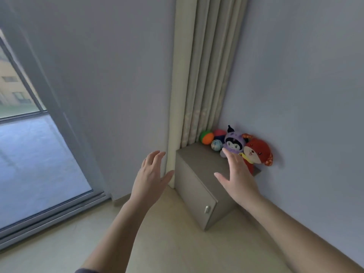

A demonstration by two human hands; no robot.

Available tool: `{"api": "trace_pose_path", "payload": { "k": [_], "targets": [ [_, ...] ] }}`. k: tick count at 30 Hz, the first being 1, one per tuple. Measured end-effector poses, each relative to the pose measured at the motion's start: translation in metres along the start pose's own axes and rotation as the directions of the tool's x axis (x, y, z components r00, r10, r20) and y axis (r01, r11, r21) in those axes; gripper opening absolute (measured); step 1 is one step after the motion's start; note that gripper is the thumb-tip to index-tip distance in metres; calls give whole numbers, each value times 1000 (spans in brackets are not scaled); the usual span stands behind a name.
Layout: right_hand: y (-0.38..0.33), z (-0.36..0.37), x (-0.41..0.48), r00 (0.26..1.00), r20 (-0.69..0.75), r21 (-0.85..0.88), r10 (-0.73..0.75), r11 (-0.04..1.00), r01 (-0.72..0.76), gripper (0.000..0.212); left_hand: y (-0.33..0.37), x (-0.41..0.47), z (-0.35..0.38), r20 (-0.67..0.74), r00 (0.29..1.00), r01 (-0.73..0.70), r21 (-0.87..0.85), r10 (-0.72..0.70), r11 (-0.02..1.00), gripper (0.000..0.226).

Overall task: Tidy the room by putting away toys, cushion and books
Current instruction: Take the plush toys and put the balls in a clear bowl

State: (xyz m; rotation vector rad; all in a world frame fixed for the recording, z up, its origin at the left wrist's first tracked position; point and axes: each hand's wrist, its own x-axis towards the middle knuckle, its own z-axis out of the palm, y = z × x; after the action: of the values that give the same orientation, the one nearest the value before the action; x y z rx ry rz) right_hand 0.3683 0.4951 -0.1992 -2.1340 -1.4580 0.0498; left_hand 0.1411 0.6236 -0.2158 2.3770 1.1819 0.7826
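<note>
Both the left hand [150, 175] and right hand [236, 174] were spread and empty before the cabinet [194, 186], on which two plush toys [256, 150] and three balls [206, 137] sat.

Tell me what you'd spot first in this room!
The bright toys jump out: a red plush animal and a purple plush doll sit side by side against the wall on a low grey cabinet. Three colourful balls huddle behind them, in the corner by the beige curtain.

1 wide-angle view is taken from head height, aimed forward and down at the near low grey-brown cabinet [194, 186].
</note>
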Motion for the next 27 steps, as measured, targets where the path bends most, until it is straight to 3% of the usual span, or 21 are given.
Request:
{"api": "trace_pose_path", "payload": {
  "k": [2,9,18,27],
  "targets": [
    [24,-6,25,1000,16,-15,-11,1000,12,77,16,35,15,14,1000,-23,8,23,1000,60],
    [163,-23,96,987,38,-42,157,987,-155,74,79,148,106,115,990,-85,4,84,996,60],
    [320,-31,210,971,156,-165,182,974,-156,80,150,230,259,195,981,10,57,-21,998,66],
    [420,-7,288,870,394,-217,297,950,-227,85,190,327,386,497,864,-44,237,-82,971,69]
  ]
}}
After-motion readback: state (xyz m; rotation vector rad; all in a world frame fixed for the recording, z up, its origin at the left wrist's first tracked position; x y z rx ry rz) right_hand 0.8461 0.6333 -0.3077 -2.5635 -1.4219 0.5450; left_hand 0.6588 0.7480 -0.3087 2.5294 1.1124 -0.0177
